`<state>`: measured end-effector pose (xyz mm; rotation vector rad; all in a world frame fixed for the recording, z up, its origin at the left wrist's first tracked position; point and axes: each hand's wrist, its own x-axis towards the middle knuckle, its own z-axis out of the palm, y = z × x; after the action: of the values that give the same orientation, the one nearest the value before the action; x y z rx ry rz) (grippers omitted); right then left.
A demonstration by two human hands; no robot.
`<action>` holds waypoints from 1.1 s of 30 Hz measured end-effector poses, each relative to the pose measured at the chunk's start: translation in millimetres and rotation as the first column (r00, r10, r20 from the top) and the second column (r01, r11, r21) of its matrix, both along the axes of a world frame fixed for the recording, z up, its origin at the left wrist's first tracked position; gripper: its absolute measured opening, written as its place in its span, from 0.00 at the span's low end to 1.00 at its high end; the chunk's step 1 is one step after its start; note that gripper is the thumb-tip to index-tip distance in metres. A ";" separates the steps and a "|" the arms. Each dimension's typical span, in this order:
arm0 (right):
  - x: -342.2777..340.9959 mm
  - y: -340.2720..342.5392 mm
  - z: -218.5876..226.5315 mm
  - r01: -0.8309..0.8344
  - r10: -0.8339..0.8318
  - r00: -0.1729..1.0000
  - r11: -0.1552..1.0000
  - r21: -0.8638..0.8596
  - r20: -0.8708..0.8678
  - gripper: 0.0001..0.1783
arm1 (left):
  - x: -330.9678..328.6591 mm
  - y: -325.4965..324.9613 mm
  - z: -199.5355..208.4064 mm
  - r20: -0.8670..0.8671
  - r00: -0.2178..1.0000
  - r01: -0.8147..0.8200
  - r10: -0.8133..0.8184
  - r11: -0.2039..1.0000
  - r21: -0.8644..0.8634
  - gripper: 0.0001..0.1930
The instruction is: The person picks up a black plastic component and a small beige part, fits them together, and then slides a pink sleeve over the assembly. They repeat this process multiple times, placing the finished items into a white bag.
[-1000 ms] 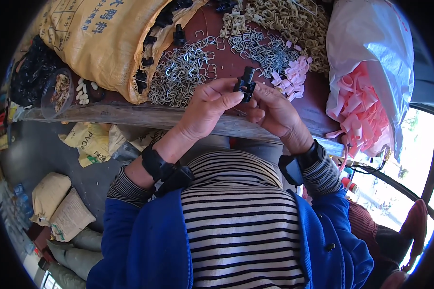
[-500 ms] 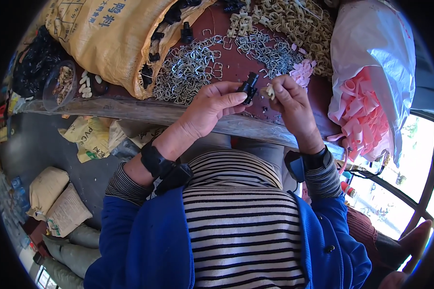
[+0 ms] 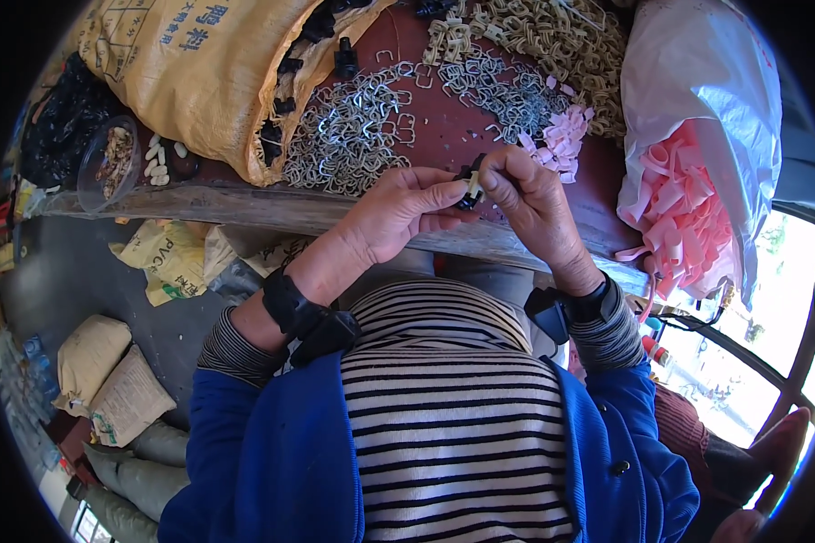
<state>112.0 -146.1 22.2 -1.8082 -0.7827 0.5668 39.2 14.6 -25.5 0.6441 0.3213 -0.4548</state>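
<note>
Over the near edge of the table, my left hand point(image 3: 397, 213) is closed round a black plastic fitting point(image 3: 467, 202), its thumb and fingers gripping the side. My right hand point(image 3: 536, 204) pinches a small cream plastic piece point(image 3: 474, 186), which lies against the fitting. Fingers of both hands hide much of the two parts. Just beyond my hands lie silvery U-shaped metal clips in two heaps, a left heap point(image 3: 340, 136) and a right heap point(image 3: 507, 95). Small pink pieces point(image 3: 561, 138) lie right behind my right hand.
At the back left, an orange-yellow woven sack point(image 3: 177, 77) spills black fittings point(image 3: 345, 60). A heap of cream plastic parts point(image 3: 561, 45) covers the far right. A white bag point(image 3: 697, 68) holds pink strips point(image 3: 684, 222). A clear bowl point(image 3: 92, 176) stands by the wooden table edge point(image 3: 244, 210).
My right hand has moved left, bringing the cream piece from beside the black fitting up against it. The fitting sits slightly lower and more hidden between my hands.
</note>
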 end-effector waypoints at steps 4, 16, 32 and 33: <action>-6.6 -0.2 -8.5 0.097 -0.098 0.990 0.995 -0.012 -0.100 0.07 | 0.7 -5.9 -3.7 -0.029 0.999 -0.017 0.018 1.000 0.005 0.10; -22.4 -4.1 -27.9 0.414 -0.350 0.881 0.897 0.157 -0.319 0.06 | 5.7 -24.7 3.5 -0.096 0.992 -0.075 0.083 0.994 0.080 0.10; -7.7 -29.2 -34.2 0.424 -0.388 0.881 0.901 0.091 -0.272 0.08 | 17.5 -41.7 5.9 -0.100 0.995 0.001 0.003 0.999 0.043 0.10; -8.3 -29.1 -35.7 0.415 -0.376 0.884 0.905 0.096 -0.277 0.08 | 17.2 -41.2 5.4 -0.106 0.994 0.012 -0.008 0.999 0.039 0.10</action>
<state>103.8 -175.2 -13.5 -1.6509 -0.2587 0.4395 56.4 -26.6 -20.2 0.6613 0.4284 -0.4945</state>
